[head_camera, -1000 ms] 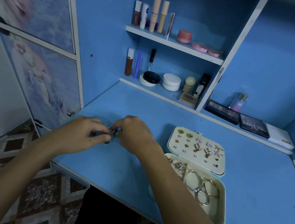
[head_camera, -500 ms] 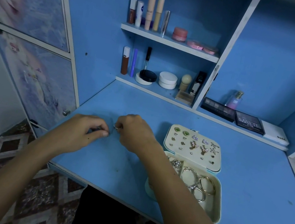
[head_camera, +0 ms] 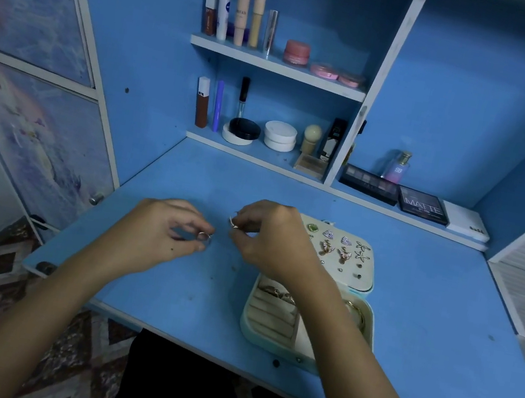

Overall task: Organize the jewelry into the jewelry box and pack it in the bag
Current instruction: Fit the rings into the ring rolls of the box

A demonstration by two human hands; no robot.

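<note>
A pale green jewelry box (head_camera: 267, 345) lies open on the blue desk (head_camera: 440, 332), its lid (head_camera: 364, 280) studded with several earrings. Ring rolls and a few rings show in its tray; my right forearm hides part of it. My left hand (head_camera: 158, 233) pinches a small silver ring (head_camera: 203, 236) just above the desk. My right hand (head_camera: 268, 238), left of the box lid, pinches another small ring (head_camera: 234, 222). The two hands are a little apart. No bag is in view.
Cosmetics stand on two shelves (head_camera: 276, 65) at the back. Eyeshadow palettes (head_camera: 423, 205), a perfume bottle (head_camera: 396, 167) and a white case (head_camera: 466, 220) line the rear ledge on the right. A cupboard door (head_camera: 39, 133) stands at the left.
My hands, touching around the rings a second ago, have separated, each now holding one ring. The view has shifted closer over the desk.
</note>
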